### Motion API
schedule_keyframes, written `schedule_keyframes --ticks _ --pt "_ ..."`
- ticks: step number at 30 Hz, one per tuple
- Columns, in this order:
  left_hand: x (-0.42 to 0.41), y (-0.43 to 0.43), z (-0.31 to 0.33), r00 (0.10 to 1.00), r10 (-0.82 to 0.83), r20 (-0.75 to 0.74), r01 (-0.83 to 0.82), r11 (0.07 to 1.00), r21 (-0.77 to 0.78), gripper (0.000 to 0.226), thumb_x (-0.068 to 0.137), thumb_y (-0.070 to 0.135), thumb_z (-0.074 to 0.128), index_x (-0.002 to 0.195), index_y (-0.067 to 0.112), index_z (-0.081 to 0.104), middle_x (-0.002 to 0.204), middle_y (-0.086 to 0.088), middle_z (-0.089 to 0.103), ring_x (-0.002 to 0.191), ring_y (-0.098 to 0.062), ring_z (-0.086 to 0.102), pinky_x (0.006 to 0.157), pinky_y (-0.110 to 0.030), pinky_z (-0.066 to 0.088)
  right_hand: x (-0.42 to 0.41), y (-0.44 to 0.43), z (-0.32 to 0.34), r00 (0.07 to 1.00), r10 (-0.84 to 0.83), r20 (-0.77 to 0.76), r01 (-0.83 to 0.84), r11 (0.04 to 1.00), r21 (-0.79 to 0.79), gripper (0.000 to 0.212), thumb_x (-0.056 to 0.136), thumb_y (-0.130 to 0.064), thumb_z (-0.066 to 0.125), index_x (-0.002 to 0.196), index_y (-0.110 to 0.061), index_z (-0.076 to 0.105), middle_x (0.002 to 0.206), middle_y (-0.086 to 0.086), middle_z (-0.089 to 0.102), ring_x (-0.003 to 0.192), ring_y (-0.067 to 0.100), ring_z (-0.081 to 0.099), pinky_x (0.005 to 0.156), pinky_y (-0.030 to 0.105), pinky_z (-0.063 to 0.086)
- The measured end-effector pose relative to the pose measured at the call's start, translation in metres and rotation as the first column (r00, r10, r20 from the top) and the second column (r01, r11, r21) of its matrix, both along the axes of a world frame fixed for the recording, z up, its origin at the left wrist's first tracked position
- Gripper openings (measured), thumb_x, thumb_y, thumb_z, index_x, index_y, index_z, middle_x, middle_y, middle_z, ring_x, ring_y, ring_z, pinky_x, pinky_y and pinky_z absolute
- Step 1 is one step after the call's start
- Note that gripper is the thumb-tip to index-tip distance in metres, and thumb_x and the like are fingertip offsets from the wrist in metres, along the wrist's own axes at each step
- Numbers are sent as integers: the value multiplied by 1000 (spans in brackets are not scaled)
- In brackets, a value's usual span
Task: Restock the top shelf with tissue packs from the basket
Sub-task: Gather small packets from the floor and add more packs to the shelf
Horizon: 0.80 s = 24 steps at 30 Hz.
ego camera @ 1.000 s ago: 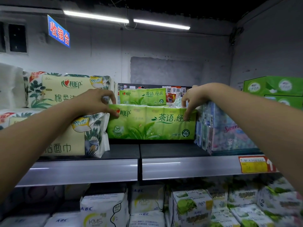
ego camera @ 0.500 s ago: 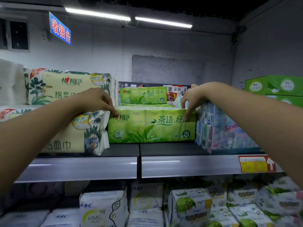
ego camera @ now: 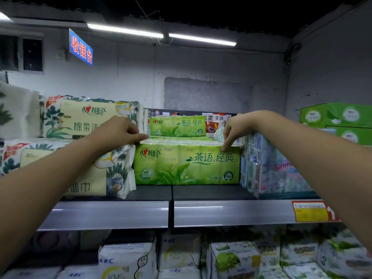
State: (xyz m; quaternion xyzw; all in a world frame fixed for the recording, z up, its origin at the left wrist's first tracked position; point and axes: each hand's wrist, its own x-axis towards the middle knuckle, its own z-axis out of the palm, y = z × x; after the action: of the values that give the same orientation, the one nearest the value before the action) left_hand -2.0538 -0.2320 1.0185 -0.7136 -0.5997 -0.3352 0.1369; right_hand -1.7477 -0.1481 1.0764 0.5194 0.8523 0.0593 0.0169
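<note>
1. The green tissue pack point(ego camera: 187, 164) stands upright on the top shelf point(ego camera: 201, 213), set back from the front lip, its printed face toward the camera.
2. The left hand point(ego camera: 118, 130) has its fingers curled, and the fingertips pinch the pack's upper left corner.
3. The right hand point(ego camera: 235, 129) hooks over the pack's upper right edge with its fingertips on the front face. The thumb is hidden behind the pack, so the grip appears to be a pinch.
4. A second green pack point(ego camera: 178, 125) sits behind and higher, on the same shelf.
5. Two cream leaf-print packs point(ego camera: 66, 170) are stacked on the left, the lower one touching the green tissue pack's left side.
6. A blue floral pack point(ego camera: 277, 168) stands just beside it on the right, with green boxes point(ego camera: 338, 115) further right.
7. A yellow price label point(ego camera: 311, 211) is fixed to the shelf's front lip, below the right forearm.
8. White and green packs point(ego camera: 128, 258) fill the lower shelf.
</note>
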Motion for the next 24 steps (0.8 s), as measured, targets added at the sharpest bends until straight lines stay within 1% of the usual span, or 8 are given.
schedule_keyframes --ticks 5,7,9,12,15,17,20,24 --pt "-1 3 -2 995 88 -50 -82 990 115 43 93 37 59 65 6 69 60 -13 63 50 -19 48 53 -27 34 1 -6 -1 998 -13 -61 15 999 35 48 85 -63 50 81 -20 73 109 -4 59 107 16 53 99 37 35" --pt "1 -1 -5 977 207 -46 -184 936 301 46 96 35 52 63 6 65 57 -11 60 48 -20 47 49 -23 31 1 -9 -2 983 23 -182 1 992 130 60 84 -67 43 81 -16 74 97 -1 60 83 16 56 89 36 44" --pt "3 -5 -7 947 321 -31 -283 873 398 52 98 34 47 59 3 63 49 -11 50 46 -25 44 48 -23 27 3 -13 0 906 93 -413 32 958 285 65 85 -66 46 74 -8 72 67 9 61 54 16 42 65 35 48" --pt "4 -9 -10 912 410 -3 -382 853 357 62 99 35 40 46 5 46 45 -8 37 46 -24 40 50 -25 29 14 -17 3 736 169 -655 239 841 485 63 93 -56 44 64 -5 67 54 5 57 49 22 48 65 33 48" --pt "5 -12 -11 891 452 -28 -426 857 292 63 101 43 32 47 10 38 51 -7 37 59 -29 51 57 -30 39 26 -22 6 556 165 -814 443 770 459 62 96 -51 40 76 -4 73 62 8 63 70 32 63 73 34 50" --pt "7 -16 -10 882 467 -63 -434 858 274 63 101 46 28 50 10 38 53 -6 39 60 -28 51 59 -30 41 32 -25 9 487 159 -859 467 783 410 59 95 -50 40 70 -9 73 52 3 59 70 31 64 76 36 53" --pt "7 -21 -8 883 454 -121 -410 869 276 64 101 48 25 50 11 36 52 -5 40 51 -21 44 55 -28 38 37 -34 13 384 197 -902 430 826 364 57 96 -48 42 61 -12 68 29 -6 50 43 18 57 71 36 55" --pt "4 -29 -10 903 409 -131 -366 893 263 69 100 51 22 50 8 42 49 -6 43 46 -19 42 51 -27 33 44 -53 11 355 255 -899 391 834 391 51 97 -41 44 59 -14 65 32 -10 52 27 7 47 57 27 46"
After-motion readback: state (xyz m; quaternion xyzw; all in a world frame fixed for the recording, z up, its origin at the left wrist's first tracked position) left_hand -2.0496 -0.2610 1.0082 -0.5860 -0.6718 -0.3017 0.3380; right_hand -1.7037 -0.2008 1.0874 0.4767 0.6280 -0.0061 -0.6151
